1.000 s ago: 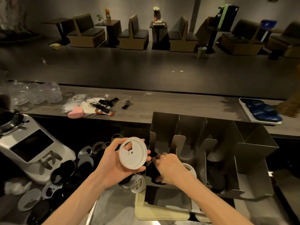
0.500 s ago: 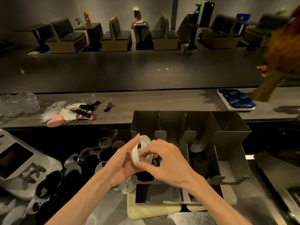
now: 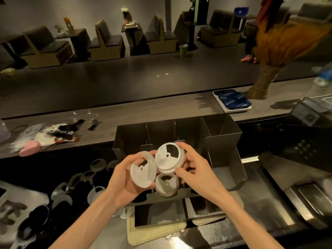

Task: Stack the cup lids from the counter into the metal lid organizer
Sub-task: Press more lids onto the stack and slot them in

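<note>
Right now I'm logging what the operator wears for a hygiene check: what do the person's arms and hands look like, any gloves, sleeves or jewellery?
Both forearms are bare as far as the frame shows; no sleeves come into view. The left hand and right hand wear no gloves. No rings, watch or wristbands show on the fingers or wrists. Nails look short and unpainted, though the dim light makes that hard to confirm.

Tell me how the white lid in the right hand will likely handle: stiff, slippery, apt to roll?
The white lid looks thin and light: the right hand holds it by fingertips alone. Its wedge cutout probably lets it flex if squeezed. Being a round disc, it may roll if dropped on its rim. The plastic looks smooth, so possibly slippery.
</note>
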A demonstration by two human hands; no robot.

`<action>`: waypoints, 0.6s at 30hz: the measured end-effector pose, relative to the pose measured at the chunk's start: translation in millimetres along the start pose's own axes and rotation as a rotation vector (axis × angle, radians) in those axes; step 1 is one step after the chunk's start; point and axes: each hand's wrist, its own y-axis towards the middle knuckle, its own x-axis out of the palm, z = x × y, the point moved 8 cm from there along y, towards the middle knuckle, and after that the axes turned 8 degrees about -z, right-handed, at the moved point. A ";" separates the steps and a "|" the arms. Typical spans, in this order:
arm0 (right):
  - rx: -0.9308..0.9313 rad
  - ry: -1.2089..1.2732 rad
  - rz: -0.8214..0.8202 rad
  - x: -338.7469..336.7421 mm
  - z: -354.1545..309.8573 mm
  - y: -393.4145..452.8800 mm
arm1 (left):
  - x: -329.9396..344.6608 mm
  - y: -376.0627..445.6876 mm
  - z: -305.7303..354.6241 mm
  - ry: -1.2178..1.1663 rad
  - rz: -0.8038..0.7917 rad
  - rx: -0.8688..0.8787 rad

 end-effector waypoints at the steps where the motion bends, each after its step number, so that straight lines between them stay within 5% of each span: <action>1: -0.018 -0.017 0.006 -3.5 0.8 -1.1 | 1.9 0.7 -1.2 0.014 -0.009 0.001; 10: -0.063 -0.317 0.146 -10.3 3.7 6.2 | 4.5 -8.9 -6.8 0.149 -0.075 0.009; 18: -0.148 -0.873 -0.053 11.5 -3.2 21.0 | -34.6 -18.8 -3.6 0.270 0.121 -0.031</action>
